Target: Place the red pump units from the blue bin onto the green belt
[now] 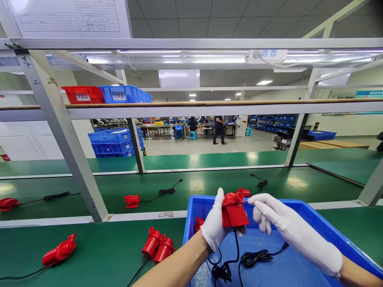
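Note:
My left hand (214,228), in a white glove, is closed around a red electric air pump (235,214) with a short round nozzle, held up over a blue plastic bin (299,205). The pump's black cord hangs down into the bin. My right hand (267,215), also gloved, is just right of the pump, with the index finger stretched toward it and the other fingers loosely bent; nothing is in it. A bundled black cord (257,258) lies on the bin floor. Another red pump (199,224) shows partly behind my left hand.
Two red pumps (157,245) stand left of the bin, and another pump (60,250) lies farther left on the green bench (107,255). Beyond a white rail, more corded pumps (132,201) rest on a green surface. Metal posts (64,135) and a shelf rise in front.

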Available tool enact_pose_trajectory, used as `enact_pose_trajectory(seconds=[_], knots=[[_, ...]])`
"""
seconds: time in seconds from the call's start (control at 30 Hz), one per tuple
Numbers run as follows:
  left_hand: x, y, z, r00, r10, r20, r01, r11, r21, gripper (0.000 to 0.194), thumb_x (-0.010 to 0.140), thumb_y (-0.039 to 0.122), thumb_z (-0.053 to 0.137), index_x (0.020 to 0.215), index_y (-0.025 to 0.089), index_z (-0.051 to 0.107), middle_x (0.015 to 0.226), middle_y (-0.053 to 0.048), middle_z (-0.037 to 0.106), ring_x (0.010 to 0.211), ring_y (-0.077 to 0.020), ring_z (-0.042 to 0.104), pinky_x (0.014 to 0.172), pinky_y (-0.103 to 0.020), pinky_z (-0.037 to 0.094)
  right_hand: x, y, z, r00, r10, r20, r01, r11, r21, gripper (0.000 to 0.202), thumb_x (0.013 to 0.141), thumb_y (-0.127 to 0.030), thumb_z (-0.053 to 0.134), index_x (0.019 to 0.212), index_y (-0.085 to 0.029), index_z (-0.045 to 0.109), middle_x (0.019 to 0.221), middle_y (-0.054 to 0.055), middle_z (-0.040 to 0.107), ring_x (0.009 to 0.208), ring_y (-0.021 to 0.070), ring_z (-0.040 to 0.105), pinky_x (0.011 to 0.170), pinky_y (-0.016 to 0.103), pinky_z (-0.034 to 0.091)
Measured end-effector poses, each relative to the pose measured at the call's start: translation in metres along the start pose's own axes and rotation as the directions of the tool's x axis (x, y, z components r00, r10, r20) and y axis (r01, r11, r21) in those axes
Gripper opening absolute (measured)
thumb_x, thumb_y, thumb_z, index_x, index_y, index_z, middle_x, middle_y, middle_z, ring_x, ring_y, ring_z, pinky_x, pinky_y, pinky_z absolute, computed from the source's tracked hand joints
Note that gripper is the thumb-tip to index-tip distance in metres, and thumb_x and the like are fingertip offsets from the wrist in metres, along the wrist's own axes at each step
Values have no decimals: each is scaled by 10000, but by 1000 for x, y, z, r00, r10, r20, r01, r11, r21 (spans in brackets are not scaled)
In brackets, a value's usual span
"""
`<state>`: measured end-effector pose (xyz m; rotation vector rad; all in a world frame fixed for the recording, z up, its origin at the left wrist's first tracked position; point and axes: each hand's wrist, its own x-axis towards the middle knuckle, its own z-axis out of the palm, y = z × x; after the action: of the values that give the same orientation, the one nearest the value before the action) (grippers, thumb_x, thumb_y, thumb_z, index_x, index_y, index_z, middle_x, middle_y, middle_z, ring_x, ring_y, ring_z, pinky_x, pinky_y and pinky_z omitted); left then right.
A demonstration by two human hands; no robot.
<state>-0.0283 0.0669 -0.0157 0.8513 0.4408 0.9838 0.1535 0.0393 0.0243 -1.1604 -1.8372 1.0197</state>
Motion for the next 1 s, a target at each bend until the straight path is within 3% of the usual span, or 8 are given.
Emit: enact_pose_trajectory(seconds=[0.1,0.2,0.37,0.5,0.8,0.9,1.0], knots=[[-3,6,-1,994,56,95,-47,995,-87,777,873,761,255,1063,106,628,700,-70,679,409,-178,619,292,-226,374,-14,19,-3,993,90,75,-86,995,-60,441,958,-612,395,1089,-227,565,834,2,611,659,131,567,618,249,474],[-9,11,3,984,66,165,-50,994,-97,779,887,726,275,1175,79,601,721,-89,696,402,-181,614,300,-236,371,-21,35,-5,983,136,121,-122,986,-110,432,970,-607,369,1071,-240,572,848,5,626,661,133,564,617,245,470],[-19,17,11,964,128,232,-106,989,-106,803,891,685,278,1138,5,628,655,-106,682,419,-152,571,402,-239,378,-20,41,-6,985,110,134,-87,982,-170,452,967,-618,353,993,-232,587,851,25,637,682,154,569,631,252,483],[-26,22,14,959,101,266,-90,995,-52,817,850,716,296,1053,17,667,622,-114,667,451,-158,548,466,-256,381,-21,34,-8,985,100,143,-67,973,-219,497,955,-650,322,939,-239,600,834,27,632,693,167,563,632,257,487],[-31,24,18,956,143,255,-166,984,69,790,851,738,287,1017,61,660,623,-95,629,533,-163,549,589,-278,416,-25,24,-8,987,73,143,-39,974,-224,509,959,-650,312,879,-243,606,788,11,605,687,154,556,644,249,479],[-34,23,21,960,227,164,-262,934,244,677,888,698,343,1112,114,602,781,-87,640,687,-179,589,712,-308,456,-26,24,-7,984,51,170,-32,993,-116,534,952,-657,316,866,-219,609,773,27,613,662,159,563,631,265,486],[-35,16,24,924,358,134,-380,818,431,518,856,638,533,1110,188,496,1000,-81,592,875,-203,591,828,-350,467,-26,31,-6,983,11,182,-9,1000,-14,562,954,-657,308,821,-195,599,749,47,630,639,170,572,637,289,495]])
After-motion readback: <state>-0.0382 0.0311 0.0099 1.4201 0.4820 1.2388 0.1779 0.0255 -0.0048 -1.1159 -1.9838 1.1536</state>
